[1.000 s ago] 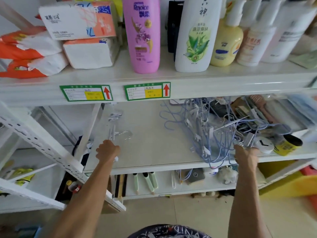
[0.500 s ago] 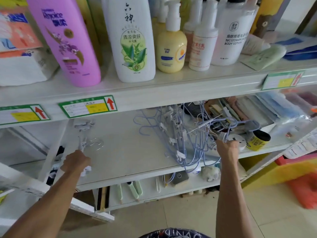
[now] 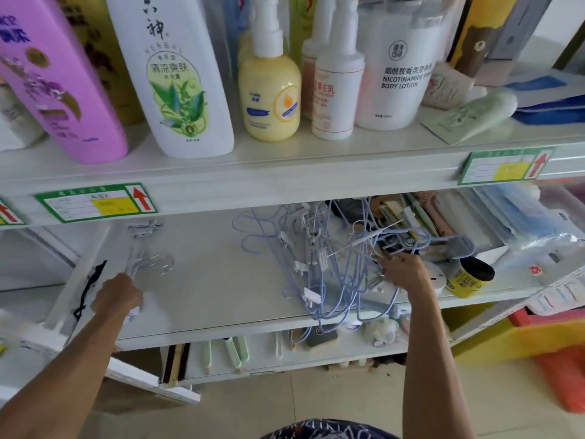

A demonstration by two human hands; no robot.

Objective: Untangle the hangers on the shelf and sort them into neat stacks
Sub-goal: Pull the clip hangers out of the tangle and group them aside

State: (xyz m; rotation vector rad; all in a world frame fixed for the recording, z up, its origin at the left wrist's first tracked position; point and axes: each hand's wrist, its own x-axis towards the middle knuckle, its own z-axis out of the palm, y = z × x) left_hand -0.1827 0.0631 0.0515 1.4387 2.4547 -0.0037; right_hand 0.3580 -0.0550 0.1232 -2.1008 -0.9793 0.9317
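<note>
The left hand (image 3: 117,297) is closed in a fist round the lower end of a pale clip hanger (image 3: 134,264), which lies flat on the white shelf (image 3: 215,280) near its left end, its thin wire hook curving off to the right just beyond the knuckles. A second small pale clip piece (image 3: 144,228) lies further back on the same side, apart from the hand. The right hand (image 3: 406,272) is well apart from the left, reaching into the right edge of the tangle of blue wire hangers (image 3: 319,264); its back faces the camera and its fingertips are buried among the wires, so I cannot tell whether it grips one or only touches them. The tangle sits in the middle-right of the shelf, the hooks pointing toward the back and left, white clips scattered through it, and several loops hanging over the front edge. Just beside the right wrist is a round white disc (image 3: 435,274), and next to that a yellow-and-black can (image 3: 468,278) lying on its side. Behind them are combs and flat packets, blurred. The upper shelf (image 3: 285,172) carries green price labels (image 3: 98,202) on its front lip and a row of upright bottles: a purple bottle (image 3: 60,90), a tall white herbal bottle (image 3: 177,83), a yellow pump bottle (image 3: 269,96) and a white body lotion bottle (image 3: 399,77). Below, a lower shelf (image 3: 269,362) holds pale green handled items (image 3: 235,350).
</note>
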